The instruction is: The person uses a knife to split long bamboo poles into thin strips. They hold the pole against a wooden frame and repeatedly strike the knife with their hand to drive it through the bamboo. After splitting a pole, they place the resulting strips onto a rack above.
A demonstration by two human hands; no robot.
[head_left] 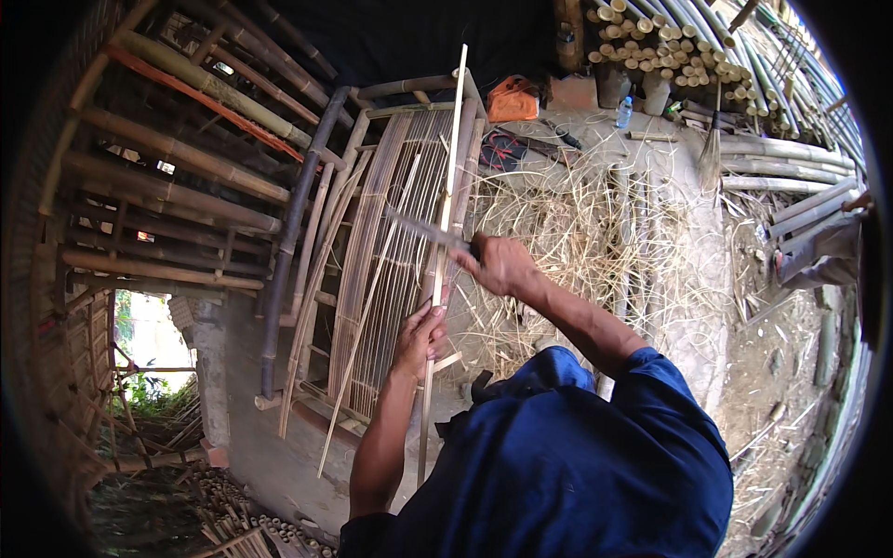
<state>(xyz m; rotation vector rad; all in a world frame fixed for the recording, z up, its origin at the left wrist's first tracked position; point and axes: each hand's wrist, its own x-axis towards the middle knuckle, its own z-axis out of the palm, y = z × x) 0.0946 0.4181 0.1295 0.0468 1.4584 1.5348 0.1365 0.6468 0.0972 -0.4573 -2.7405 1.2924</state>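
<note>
A long pale bamboo strip runs lengthwise in front of me, from near the far end of a slatted bamboo frame back toward my body. My left hand is closed around the strip's nearer part. In my right hand is the handle of a knife, its fingers wrapped round it. The knife's long dark blade points left and crosses the strip just beyond my left hand. Whether the edge is cutting into the strip I cannot make out. Beneath lie thin split bamboo slats.
Curly bamboo shavings cover the floor at right. A dark pole rack stands left. Bamboo poles are stacked at far right, near a water bottle and an orange bag. Another person's leg shows at the right edge.
</note>
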